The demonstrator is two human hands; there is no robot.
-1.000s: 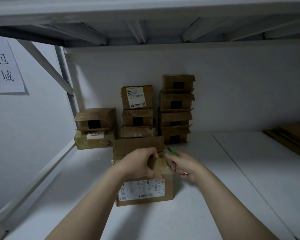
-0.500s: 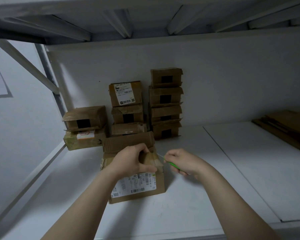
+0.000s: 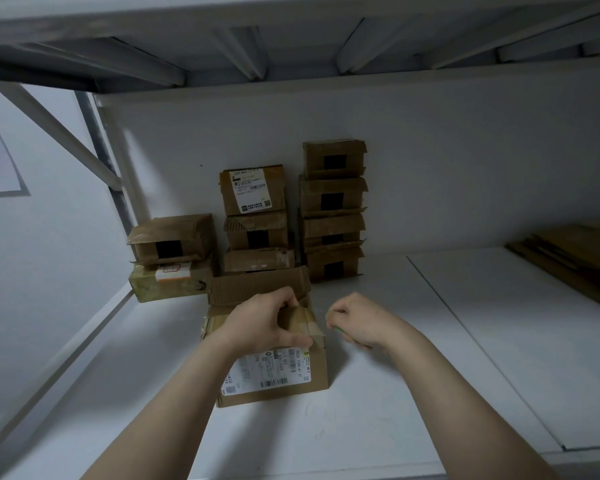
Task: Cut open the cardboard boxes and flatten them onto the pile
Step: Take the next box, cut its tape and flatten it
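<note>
1. Cardboard box (image 3: 274, 372) standing on the white shelf (image 3: 378, 393), near its front edge and left of the middle, shipping label (image 3: 269, 370) facing forward, rear flap (image 3: 257, 284) raised.
2. Left hand (image 3: 262, 323) clamped over the taped top of the box, thumb pressed along the front upper edge.
3. Right hand (image 3: 355, 322) just beside the box's right side, curled shut around a thin green cutter (image 3: 336, 329); blade not discernible.
4. Stacked boxes (image 3: 333, 209) waiting against the back wall.
5. Flattened cardboard pile (image 3: 575, 261) lying at the shelf's far right edge.
</note>
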